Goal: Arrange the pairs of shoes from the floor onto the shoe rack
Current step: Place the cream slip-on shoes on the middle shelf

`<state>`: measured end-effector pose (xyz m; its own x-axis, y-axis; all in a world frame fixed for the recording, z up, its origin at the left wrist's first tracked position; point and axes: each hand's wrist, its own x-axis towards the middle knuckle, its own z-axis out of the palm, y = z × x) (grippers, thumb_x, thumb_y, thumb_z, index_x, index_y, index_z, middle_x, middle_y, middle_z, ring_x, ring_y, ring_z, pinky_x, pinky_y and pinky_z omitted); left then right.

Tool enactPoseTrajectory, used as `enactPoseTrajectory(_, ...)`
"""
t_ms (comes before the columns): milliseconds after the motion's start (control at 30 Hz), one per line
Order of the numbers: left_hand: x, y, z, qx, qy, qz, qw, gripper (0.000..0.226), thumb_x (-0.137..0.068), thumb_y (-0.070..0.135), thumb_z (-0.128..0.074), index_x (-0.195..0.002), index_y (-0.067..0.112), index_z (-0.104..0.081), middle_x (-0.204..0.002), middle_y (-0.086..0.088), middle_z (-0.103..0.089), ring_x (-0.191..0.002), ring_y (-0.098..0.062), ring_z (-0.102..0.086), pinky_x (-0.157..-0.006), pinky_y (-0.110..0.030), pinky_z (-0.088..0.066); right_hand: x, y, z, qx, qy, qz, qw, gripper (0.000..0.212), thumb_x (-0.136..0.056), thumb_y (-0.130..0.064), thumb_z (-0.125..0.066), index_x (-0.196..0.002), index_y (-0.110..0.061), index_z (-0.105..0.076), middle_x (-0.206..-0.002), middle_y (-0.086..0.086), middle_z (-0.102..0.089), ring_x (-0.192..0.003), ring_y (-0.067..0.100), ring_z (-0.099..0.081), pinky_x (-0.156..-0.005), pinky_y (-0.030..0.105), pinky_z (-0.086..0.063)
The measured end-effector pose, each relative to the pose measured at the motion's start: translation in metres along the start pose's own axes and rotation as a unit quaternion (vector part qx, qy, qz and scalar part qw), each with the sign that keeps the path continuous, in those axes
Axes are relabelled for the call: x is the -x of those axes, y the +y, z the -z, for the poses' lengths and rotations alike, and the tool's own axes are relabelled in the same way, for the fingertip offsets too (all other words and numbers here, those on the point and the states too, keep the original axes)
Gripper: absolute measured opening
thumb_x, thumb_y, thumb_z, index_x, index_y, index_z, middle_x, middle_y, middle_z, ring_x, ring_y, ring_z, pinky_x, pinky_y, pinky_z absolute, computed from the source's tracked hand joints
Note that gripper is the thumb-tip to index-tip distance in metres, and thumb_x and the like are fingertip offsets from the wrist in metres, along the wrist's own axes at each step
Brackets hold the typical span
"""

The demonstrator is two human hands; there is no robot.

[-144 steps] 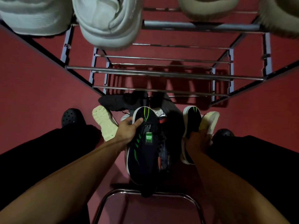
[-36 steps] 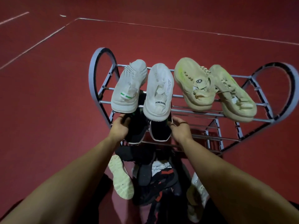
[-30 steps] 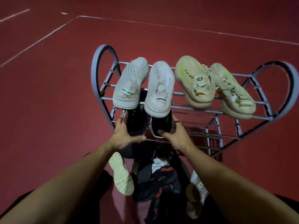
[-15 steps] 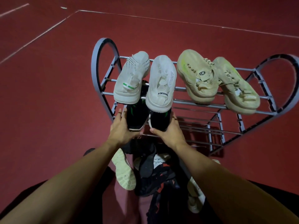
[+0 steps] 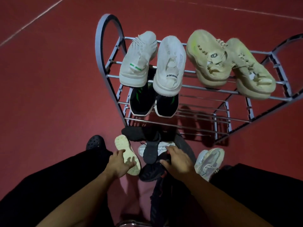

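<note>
A grey metal shoe rack [image 5: 205,89] stands on the red floor. Its top shelf holds a white pair [image 5: 154,63] at the left and a beige chunky pair [image 5: 229,63] at the right. A black pair with green stripes [image 5: 154,104] sits on the second shelf under the white pair. A heap of shoes lies on the floor in front of the rack. My left hand [image 5: 119,164] is spread over a cream-soled shoe [image 5: 126,153] lying on its side. My right hand [image 5: 177,161] rests with fingers curled on a dark shoe [image 5: 150,172] in the heap.
A pale grey sneaker [image 5: 208,161] lies on the floor at the right of the heap. My black trouser legs and a black perforated clog [image 5: 95,142] flank the heap. A metal tube curve [image 5: 131,224] shows at the bottom edge. White lines cross the floor at the back.
Both hands have let go of the black-and-green pair, which stays on the second shelf, and have dropped to the heap of shoes on the floor.
</note>
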<state>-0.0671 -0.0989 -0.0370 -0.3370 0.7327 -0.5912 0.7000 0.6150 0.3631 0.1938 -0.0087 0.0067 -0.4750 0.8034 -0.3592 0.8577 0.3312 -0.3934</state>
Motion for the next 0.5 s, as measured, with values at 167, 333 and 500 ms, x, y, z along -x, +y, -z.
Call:
enactPoseTrajectory(167,-0.013,-0.012,-0.018,0.062,-0.053,0.062,0.995,0.097,-0.084,0.058,-0.069,-0.156,0.008,-0.027,-0.151,-0.020,-0.035,-0.132,-0.036,-0.047,-0.108,-0.041,-0.042,-0.007,-0.002,-0.033,-0.009,-0.029,0.000,1.000,0.069,-0.082,-0.059,-0.057,-0.138,-0.020,-0.053,-0.135,0.000,-0.058,-0.119,0.026,-0.060,-0.096,0.036,-0.050)
enactPoseTrajectory(333,-0.037,-0.021,-0.036,0.186,-0.060,0.124,0.973,0.097,-0.084,0.050,-0.074,-0.156,0.006,-0.025,-0.154,-0.019,-0.035,-0.132,-0.033,-0.051,-0.103,-0.037,-0.046,-0.031,-0.009,-0.051,-0.019,-0.075,-0.002,0.997,0.070,-0.085,-0.056,-0.061,-0.142,-0.020,-0.046,-0.141,0.004,-0.053,-0.127,0.028,-0.053,-0.102,0.038,-0.047)
enactPoseTrajectory(500,-0.067,-0.031,-0.060,0.265,-0.064,0.191,0.943,0.110,-0.078,0.050,-0.080,-0.157,0.007,-0.016,-0.154,-0.018,-0.040,-0.131,-0.034,-0.053,-0.106,-0.040,-0.048,-0.057,-0.021,-0.062,-0.018,-0.131,0.011,0.991,0.074,-0.092,-0.054,-0.056,-0.153,-0.019,-0.032,-0.159,0.004,-0.032,-0.145,0.025,-0.034,-0.117,0.039,-0.033)
